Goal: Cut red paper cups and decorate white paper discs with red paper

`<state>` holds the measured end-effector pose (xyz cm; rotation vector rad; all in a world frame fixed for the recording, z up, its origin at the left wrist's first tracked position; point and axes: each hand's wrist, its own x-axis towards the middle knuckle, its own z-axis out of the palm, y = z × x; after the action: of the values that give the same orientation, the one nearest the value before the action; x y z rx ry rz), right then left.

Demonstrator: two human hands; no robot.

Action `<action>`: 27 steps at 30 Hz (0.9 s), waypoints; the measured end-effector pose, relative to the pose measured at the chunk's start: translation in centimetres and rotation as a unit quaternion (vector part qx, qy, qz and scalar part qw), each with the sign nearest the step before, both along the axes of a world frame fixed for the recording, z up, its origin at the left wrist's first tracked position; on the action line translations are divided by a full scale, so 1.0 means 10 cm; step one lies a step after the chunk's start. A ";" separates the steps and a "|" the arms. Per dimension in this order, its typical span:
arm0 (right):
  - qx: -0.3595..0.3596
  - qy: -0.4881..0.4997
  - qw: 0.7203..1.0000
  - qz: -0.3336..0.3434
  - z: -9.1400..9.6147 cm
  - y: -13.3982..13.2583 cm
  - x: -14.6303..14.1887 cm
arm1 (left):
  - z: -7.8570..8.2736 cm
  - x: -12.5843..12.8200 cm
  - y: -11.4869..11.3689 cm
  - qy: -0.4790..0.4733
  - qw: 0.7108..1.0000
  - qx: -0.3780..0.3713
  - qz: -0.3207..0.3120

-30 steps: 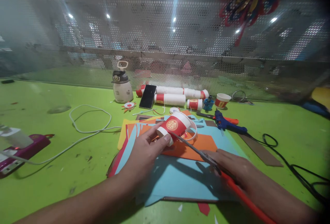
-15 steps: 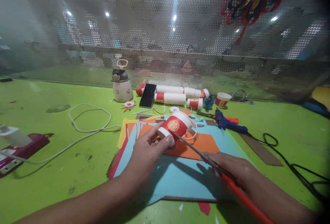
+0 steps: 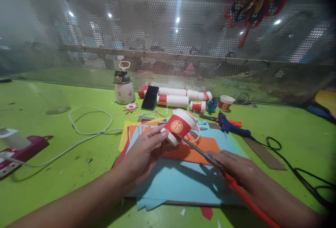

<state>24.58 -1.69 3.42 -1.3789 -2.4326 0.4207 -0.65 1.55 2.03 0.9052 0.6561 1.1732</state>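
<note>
My left hand pinches a red and white paper cup by its base, holding it on its side above a stack of coloured paper sheets. A cut white strip of the rim curls off the cup's mouth. My right hand is closed round red-handled scissors, whose blades reach up to the cup's lower side. Both hands hover over the blue and orange sheets.
On the green table lie a white cable, a phone, a cream bottle, rolls of stacked cups, a blue glue gun with black cord, and a pink device. A perforated metal screen stands behind.
The cup has tilted up slightly and my left hand's fingers have shifted on its base. The scissors stay at the cup's lower edge.
</note>
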 end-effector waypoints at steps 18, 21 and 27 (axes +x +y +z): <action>0.012 -0.004 1.000 0.004 -0.05 -0.01 0.04 | -0.02 0.05 -0.07 -0.017 1.000 -0.012 0.004; 0.008 -0.013 1.000 0.001 -0.04 -0.01 0.04 | -0.02 0.05 -0.07 -0.017 1.000 -0.012 0.004; 0.011 -0.009 1.000 0.002 0.02 -0.02 0.00 | -0.02 0.04 -0.05 0.004 1.000 -0.015 0.010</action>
<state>24.62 -1.85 3.60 -1.3756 -2.4462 0.3836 -0.21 1.01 1.83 0.8800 0.6890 1.1746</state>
